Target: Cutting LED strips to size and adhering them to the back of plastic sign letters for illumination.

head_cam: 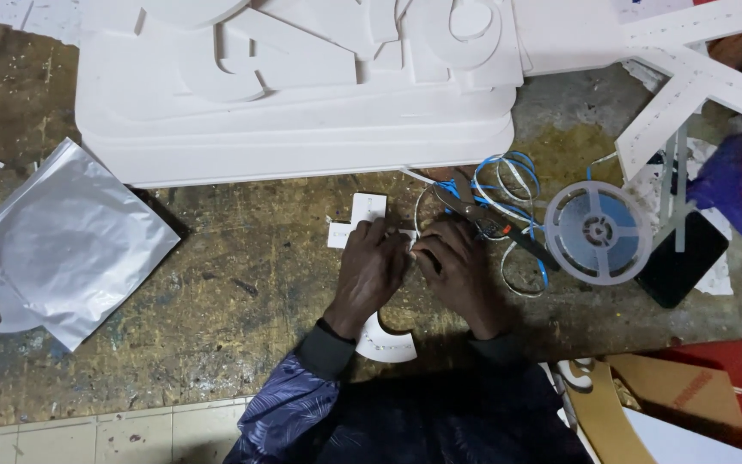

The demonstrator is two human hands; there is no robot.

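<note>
Left hand [374,266] presses flat on the white cut-out piece [359,216]; right hand [457,268] pinches the thin strip [521,185] trailing to the reel [598,232] at three o'clock; fixing seems barely begun, most strip loose.

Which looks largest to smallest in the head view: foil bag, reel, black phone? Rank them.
1. Foil bag, clearly the largest.
2. Reel and black phone look close in size; the phone is partly covered by white strips, so I will not rank these two.
</note>
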